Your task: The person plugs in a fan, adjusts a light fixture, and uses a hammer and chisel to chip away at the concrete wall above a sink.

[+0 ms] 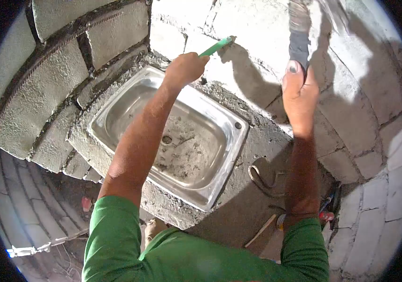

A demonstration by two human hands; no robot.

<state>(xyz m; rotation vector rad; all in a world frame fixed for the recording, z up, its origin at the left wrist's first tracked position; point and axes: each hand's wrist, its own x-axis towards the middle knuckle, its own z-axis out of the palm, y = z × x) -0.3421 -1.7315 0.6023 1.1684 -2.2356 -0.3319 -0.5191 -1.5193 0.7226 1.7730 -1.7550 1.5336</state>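
Two-handed tool work at a block wall, beside a metal sink. The left hand (pixel 185 70) is closed in a fist around a green rod (pixel 216 46), whose far end lies at or close to the wall (pixel 168 41); contact cannot be confirmed. The right hand (pixel 299 101) is wrapped around a dark handle (pixel 298 45), raised to the right of the rod, with the thumb along the grip; the upper end is blurred and its form cannot be told. The metal sink (pixel 226 164), the rim of which passes beneath the left forearm, is set in the rough bench (pixel 259 141) and holds loose grey debris (pixel 182 162). A curved hose (pixel 261 184) lies right of the sink. The step in hand is judged to be positioning the rod at the wall; the next move calls for a steady rod and left fingers clear of the raised tool.
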